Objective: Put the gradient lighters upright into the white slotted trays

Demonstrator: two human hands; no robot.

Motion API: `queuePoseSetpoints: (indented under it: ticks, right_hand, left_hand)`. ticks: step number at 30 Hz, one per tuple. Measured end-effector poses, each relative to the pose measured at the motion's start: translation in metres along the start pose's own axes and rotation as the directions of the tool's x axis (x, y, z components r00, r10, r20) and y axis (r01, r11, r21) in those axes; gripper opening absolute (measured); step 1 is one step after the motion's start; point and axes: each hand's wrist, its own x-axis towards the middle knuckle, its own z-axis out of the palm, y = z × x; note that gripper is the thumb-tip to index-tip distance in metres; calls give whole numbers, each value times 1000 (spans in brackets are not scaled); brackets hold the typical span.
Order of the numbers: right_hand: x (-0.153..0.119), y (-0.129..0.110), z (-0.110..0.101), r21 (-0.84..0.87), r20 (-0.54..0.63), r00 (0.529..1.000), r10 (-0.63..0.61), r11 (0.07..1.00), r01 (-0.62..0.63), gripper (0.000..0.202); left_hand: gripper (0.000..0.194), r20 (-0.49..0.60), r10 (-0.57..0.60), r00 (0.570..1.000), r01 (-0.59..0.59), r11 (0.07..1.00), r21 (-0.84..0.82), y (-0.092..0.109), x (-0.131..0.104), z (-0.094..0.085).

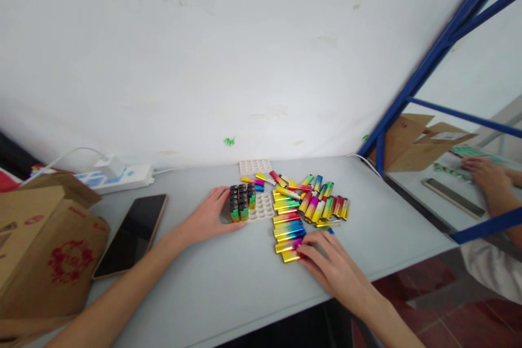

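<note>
A white tray with round holes (263, 206) lies mid-table, its left part filled with upright black-topped lighters (240, 204) in shiny rainbow sleeves. Around the left edge of this tray and its lighters curls my left hand (210, 215), thumb along the front and fingers behind. To the tray's right, a column of lighters (287, 228) lies on its side, blending gold with red, blue and pink. My right hand (326, 261) is at the near end of that column, fingertips closed on the end of a gold-and-red lighter (291, 256). Its fingers partly cover the contact.
A loose heap of lighters (322, 201) lies right of the column. Another white tray (255, 166) sits against the wall. On the left are a phone (132, 234), a power strip (130, 176) and a cardboard box (53, 250). Beyond a blue frame (424, 65), another person's hand (485, 171) shows.
</note>
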Motion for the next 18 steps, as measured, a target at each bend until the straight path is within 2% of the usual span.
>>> queuePoseSetpoints:
  ticks: [3,6,8,10,12,14,16,18]
  right_hand:
    - [9,2,4,-23,-19,1000,-13,1000,12,17]
    - [8,1,6,27,-42,999,0,1000,1,19]
    - [5,0,6,118,-70,996,60,992,-52,20]
    - [4,-1,5,245,-80,981,175,958,-151,23]
    - [12,1,4,371,-63,950,305,891,-262,26]
    - [31,6,4,494,-47,909,414,801,-339,29]
    - [61,14,5,627,-44,873,486,694,-355,38]
    - [97,25,9,726,6,861,508,590,-353,45]
  left_hand:
    - [72,-4,0,1000,0,1000,-6,-1,0,1]
    - [75,-13,-14,1000,14,1000,-10,-1,0,3]
    - [76,-22,-16,1000,16,1000,-15,-1,-1,3]
    - [75,-24,-16,1000,15,1000,-18,-1,0,3]
    - [75,-19,-14,1000,14,1000,-23,0,0,3]
    - [74,-18,-13,1000,12,1000,-28,1,0,2]
    - [74,-18,-13,1000,13,999,-38,2,0,1]
    - [75,-18,-18,1000,17,999,-45,2,-1,1]
